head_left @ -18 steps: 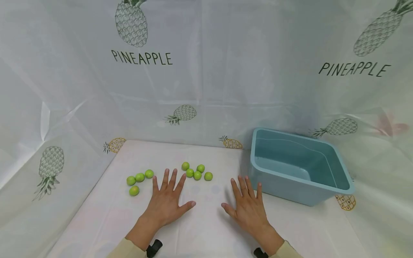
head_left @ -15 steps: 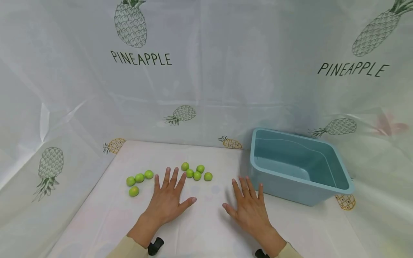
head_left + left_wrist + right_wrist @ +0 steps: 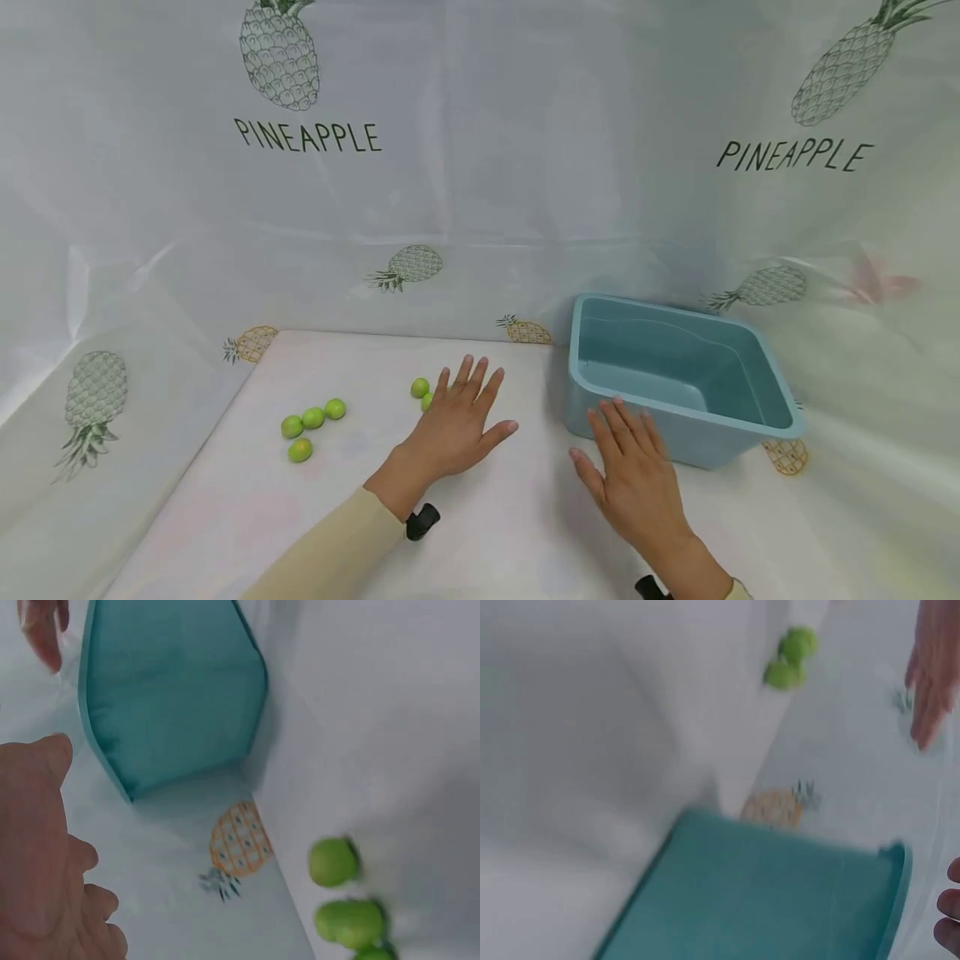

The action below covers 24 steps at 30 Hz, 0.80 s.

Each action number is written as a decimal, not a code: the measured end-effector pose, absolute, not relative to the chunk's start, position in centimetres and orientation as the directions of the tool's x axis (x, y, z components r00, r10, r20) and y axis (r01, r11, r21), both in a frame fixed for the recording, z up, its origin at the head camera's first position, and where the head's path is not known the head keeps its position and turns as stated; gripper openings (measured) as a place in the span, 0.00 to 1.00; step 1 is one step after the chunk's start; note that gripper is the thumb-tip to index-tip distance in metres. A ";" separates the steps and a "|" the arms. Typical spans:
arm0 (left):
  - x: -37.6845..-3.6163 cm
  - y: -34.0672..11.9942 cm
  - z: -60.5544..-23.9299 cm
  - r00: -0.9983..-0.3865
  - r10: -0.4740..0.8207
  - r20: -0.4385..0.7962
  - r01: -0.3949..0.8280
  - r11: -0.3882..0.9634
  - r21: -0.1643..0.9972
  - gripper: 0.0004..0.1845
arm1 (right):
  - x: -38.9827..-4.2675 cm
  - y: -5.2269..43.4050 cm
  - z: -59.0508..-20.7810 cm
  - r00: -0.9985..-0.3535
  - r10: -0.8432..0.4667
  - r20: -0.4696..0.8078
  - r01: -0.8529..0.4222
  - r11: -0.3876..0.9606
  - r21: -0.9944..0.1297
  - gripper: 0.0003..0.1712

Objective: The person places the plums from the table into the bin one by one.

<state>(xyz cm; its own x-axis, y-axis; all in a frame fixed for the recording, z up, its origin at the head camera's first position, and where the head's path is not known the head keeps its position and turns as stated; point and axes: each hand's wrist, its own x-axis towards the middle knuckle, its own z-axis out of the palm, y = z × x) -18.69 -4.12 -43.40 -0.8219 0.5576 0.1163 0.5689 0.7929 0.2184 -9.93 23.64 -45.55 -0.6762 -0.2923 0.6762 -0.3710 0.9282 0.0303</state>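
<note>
My left hand (image 3: 452,427) is spread flat in the air over the right-hand cluster of small green fruits (image 3: 420,387), which look like limes, and hides most of them. It holds nothing. Several more green fruits (image 3: 312,417) lie at the left of the table. In front of the blue plastic bin (image 3: 675,425) hovers my right hand (image 3: 637,487), fingers extended, fingertips overlapping the bin's near wall in the head view; touching or apart, I cannot tell. In the left wrist view, green fruits (image 3: 334,862) lie below the bin (image 3: 172,690).
A white cloth (image 3: 510,533) with faint prints covers the table. Behind it hangs a pineapple-print sheet (image 3: 525,167), which also rises along both sides. The bin stands at the back right, close to the sheet.
Both hands have moved to the right: the left from between the two fruit clusters to over the right one, the right up to the bin's near wall. The head view has shifted slightly.
</note>
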 end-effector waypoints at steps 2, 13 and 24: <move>-19.0 -2.7 -42.9 -0.804 0.587 0.098 0.594 0.778 0.206 0.45 | -10.1 25.1 -44.7 -0.687 -0.246 0.684 -0.334 0.943 0.003 0.45; -21.0 3.8 -41.6 -0.730 0.680 0.064 0.681 0.716 0.154 0.47 | -10.7 35.2 -43.1 -0.825 0.072 0.561 -0.032 0.984 -0.173 0.42; -21.9 7.2 -41.5 -0.694 0.720 0.017 0.718 0.690 0.095 0.46 | -10.3 39.1 -44.1 -0.915 0.233 0.328 0.141 0.949 -0.281 0.50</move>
